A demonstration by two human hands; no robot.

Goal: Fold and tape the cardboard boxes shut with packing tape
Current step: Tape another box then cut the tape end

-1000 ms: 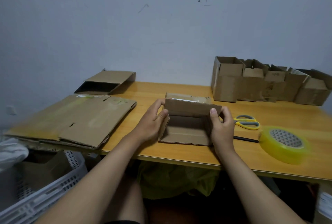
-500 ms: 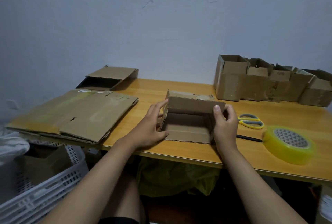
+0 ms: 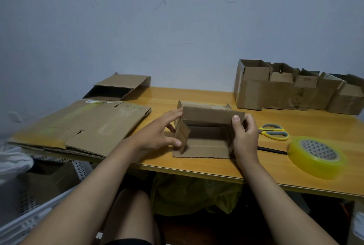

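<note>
Two hands held a small open box on the bench.

The small box [image 3: 206,136] lay on its side, its open end facing the person. The left hand [image 3: 157,136] pinched its left flap; the right hand [image 3: 245,136] gripped its right wall, fingers hidden behind. The tape roll [image 3: 316,156] and scissors [image 3: 274,131] sat right of the box, with scissor blades hidden behind that hand.

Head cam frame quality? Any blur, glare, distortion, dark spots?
Head view: dim, bluish room light; soft overall, most at the edges. Wide-angle bend stretches the forearms and the tape roll. Mild sheen on the table behind the box. Under the table is near black. Both hands, left and right, read clearly.
</note>
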